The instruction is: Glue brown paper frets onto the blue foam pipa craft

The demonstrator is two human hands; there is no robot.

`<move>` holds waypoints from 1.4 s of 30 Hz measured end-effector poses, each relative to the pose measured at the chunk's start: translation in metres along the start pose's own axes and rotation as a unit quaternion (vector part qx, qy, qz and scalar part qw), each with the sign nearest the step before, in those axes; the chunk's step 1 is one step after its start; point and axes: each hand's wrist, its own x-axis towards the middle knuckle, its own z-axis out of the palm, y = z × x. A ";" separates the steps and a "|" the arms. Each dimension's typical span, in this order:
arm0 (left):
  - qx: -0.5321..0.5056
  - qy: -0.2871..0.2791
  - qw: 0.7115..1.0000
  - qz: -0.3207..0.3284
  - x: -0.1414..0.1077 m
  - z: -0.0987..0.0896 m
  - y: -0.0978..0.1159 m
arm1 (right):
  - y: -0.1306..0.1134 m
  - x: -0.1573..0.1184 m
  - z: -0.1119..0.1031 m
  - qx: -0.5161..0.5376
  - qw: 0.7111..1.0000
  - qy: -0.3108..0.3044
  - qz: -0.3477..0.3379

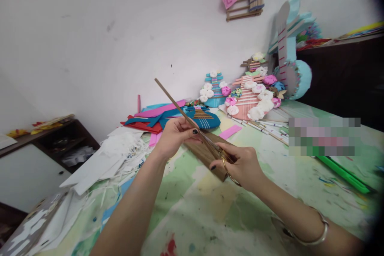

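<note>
Strip angled between ten and eleven o'clock, pinched thumb-to-fingers in left hand, apparently steadied alongside scissors; right hand fingers curled round them.

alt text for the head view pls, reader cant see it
A person's left hand holds a thin brown strip while the right hand holds gold-handled scissors, above a flat brown piece on a stained green tabletop. Behind, flower-trimmed craft lutes stand before a white wall.
</note>
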 end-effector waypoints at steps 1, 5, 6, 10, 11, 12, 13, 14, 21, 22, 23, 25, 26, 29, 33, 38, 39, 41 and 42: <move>0.007 -0.001 1.000 0.000 0.000 -0.001 0.000 | -0.001 0.000 0.000 0.005 1.000 -0.001 0.010; 0.024 -0.006 1.000 -0.008 0.000 -0.002 0.001 | -0.003 0.002 -0.001 0.026 0.998 -0.022 0.047; 0.024 -0.005 1.000 -0.006 0.000 -0.002 0.001 | -0.003 0.002 -0.001 0.031 0.998 -0.029 0.053; 0.011 0.014 1.000 0.005 0.000 -0.001 0.001 | -0.006 0.003 -0.004 0.046 0.994 -0.076 0.064; 0.007 0.021 1.000 0.006 0.001 -0.001 0.001 | -0.007 0.003 -0.005 0.051 0.993 -0.092 0.061; 0.002 0.025 1.000 0.005 0.001 -0.002 0.001 | -0.007 0.003 -0.006 0.055 0.991 -0.108 0.055; -0.002 0.027 1.000 0.004 0.002 -0.002 0.001 | -0.007 0.003 -0.007 0.061 0.990 -0.122 0.047; -0.007 0.029 1.000 0.004 0.002 -0.003 0.001 | -0.007 0.003 -0.008 0.067 0.988 -0.135 0.040; -0.047 0.012 0.999 -0.001 0.004 -0.011 -0.004 | -0.004 -0.001 -0.007 0.176 0.965 -0.190 0.034; -0.054 0.007 0.999 0.000 0.004 -0.012 -0.004 | -0.004 -0.001 -0.007 0.199 0.958 -0.202 0.042; -0.061 0.002 0.998 0.001 0.004 -0.012 -0.005 | -0.004 -0.002 -0.007 0.217 0.952 -0.210 0.048; -0.068 -0.007 0.998 0.001 0.004 -0.012 -0.006 | -0.004 -0.003 -0.006 0.233 0.948 -0.211 0.052; -0.069 -0.010 0.998 0.000 0.004 -0.011 -0.006 | -0.004 -0.003 -0.006 0.232 0.949 -0.207 0.052; -0.071 -0.007 0.997 0.001 0.004 -0.009 -0.006 | -0.004 -0.005 -0.004 0.214 0.957 -0.189 0.051; -0.073 -0.004 0.997 0.001 0.004 -0.007 -0.008 | -0.003 -0.007 -0.004 0.127 0.982 -0.142 0.004; -0.073 -0.006 0.997 -0.005 0.005 -0.005 -0.011 | -0.001 -0.006 -0.002 0.087 0.987 -0.137 -0.012; -0.072 -0.007 0.997 -0.007 0.005 -0.004 -0.011 | -0.001 -0.006 -0.002 0.085 0.987 -0.137 -0.012; -0.066 -0.011 0.998 -0.012 0.005 -0.003 -0.012 | -0.001 -0.006 -0.001 0.087 0.987 -0.137 -0.006; -0.063 -0.013 0.998 -0.014 0.004 -0.002 -0.012 | -0.001 -0.006 -0.001 0.090 0.986 -0.139 -0.001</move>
